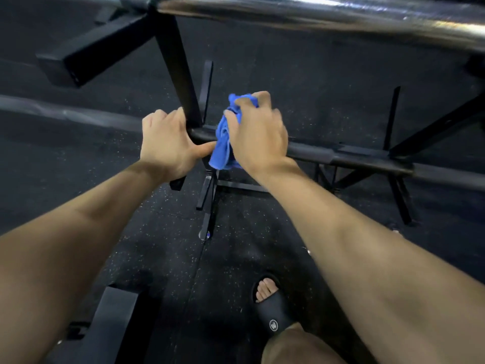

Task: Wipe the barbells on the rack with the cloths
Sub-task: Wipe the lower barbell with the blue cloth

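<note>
Mid-wipe on lower barbell beside rack upright — right hand clutching blue cloth, left hand gripping bar — upper barbell apparently pending.

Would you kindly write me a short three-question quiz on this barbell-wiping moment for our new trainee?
1. True or false: the right hand grips a crumpled blue cloth against the dark lower barbell.
2. Multiple choice: the left hand grips
A. a second cloth
B. the lower barbell beside the black rack upright
C. the shiny upper chrome barbell
3. Fill in: on the speckled black rubber floor, the foot wears a black ____.

Key: 1 true; 2 B; 3 slide sandal.
</note>
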